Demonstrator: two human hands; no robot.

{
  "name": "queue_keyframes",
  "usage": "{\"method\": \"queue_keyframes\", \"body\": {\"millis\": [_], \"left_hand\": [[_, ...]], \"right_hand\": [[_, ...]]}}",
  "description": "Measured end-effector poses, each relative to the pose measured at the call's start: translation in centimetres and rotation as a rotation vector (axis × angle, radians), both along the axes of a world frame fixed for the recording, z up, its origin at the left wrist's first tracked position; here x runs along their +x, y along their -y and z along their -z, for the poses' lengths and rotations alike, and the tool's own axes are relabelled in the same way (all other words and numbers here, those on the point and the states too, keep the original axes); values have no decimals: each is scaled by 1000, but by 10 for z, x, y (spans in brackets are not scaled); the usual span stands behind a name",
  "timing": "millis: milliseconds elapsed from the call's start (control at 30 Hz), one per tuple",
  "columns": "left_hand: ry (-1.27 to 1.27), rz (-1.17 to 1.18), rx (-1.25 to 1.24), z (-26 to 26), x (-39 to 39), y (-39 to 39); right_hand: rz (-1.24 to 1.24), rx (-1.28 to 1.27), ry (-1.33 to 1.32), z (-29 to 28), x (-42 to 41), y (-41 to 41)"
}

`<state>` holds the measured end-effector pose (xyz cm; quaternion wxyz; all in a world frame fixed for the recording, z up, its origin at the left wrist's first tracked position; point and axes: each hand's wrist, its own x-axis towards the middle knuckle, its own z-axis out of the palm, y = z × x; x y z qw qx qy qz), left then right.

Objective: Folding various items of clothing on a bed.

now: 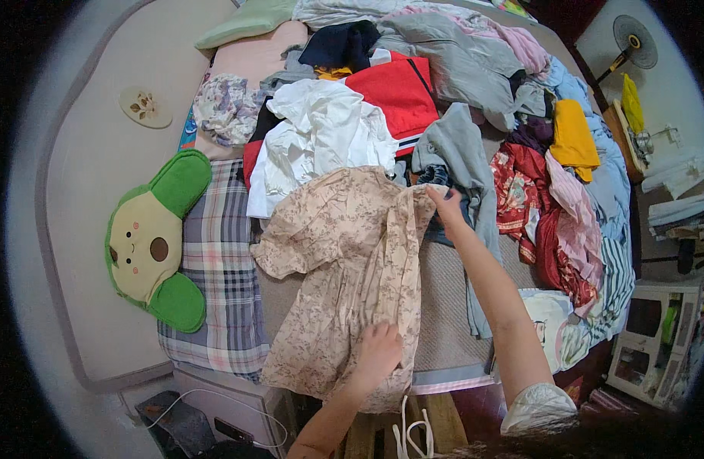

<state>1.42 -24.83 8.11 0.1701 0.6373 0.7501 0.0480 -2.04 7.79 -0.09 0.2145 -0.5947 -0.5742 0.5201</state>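
Observation:
A beige floral dress [340, 275] lies spread over the near part of the bed, its hem hanging past the edge. One side of it is folded inward in a long strip. At the upper right my right hand [449, 207] pinches the sleeve end between thumb and fingers. Lower down, my left hand [379, 351] rests on the skirt with curled fingers; whether cloth is gripped under them is hidden. A white garment [323, 132] lies crumpled just beyond the dress's neckline. Grey trousers [455, 143] lie beside my right hand, partly over dark blue denim.
A green avocado plush [148, 241] leans at the left on a plaid pillow [223, 258]. Red [392, 92], yellow [573, 137] and red patterned clothes [521, 189] lie heaped around. A white cable [237, 401] loops beside a nightstand. A fan [633, 43] stands far right.

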Motion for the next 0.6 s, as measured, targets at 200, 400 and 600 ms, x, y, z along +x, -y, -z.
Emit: {"method": "queue_keyframes", "body": {"millis": [200, 400, 600], "left_hand": [[90, 96, -44, 80, 31, 5], [311, -423, 46, 87, -3, 27], [204, -576, -186, 116, -15, 77]], "right_hand": [[-170, -211, -58, 53, 8, -20], [-196, 138, 151, 46, 28, -31], [-233, 261, -37, 66, 148, -119]]}}
